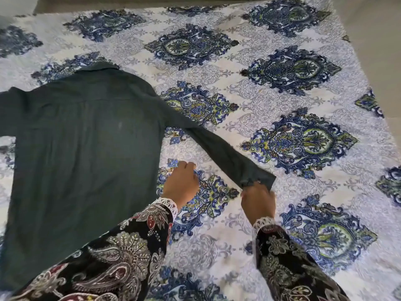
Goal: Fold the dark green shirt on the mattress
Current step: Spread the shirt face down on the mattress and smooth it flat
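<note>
The dark green shirt (82,144) lies spread back-up on the left of the mattress (271,101), collar pointing away. Its right sleeve (219,153) stretches out diagonally toward the lower right. My right hand (258,200) pinches the cuff end of that sleeve. My left hand (181,183) hovers over the patterned sheet between the shirt body and the sleeve, fingers loosely curled and holding nothing. The shirt's left sleeve runs out of view at the left edge.
The mattress carries a white sheet with large blue and green medallions. Beige floor (373,40) shows past its far and right edges. My patterned black sleeves (121,257) cover the lower part of the view.
</note>
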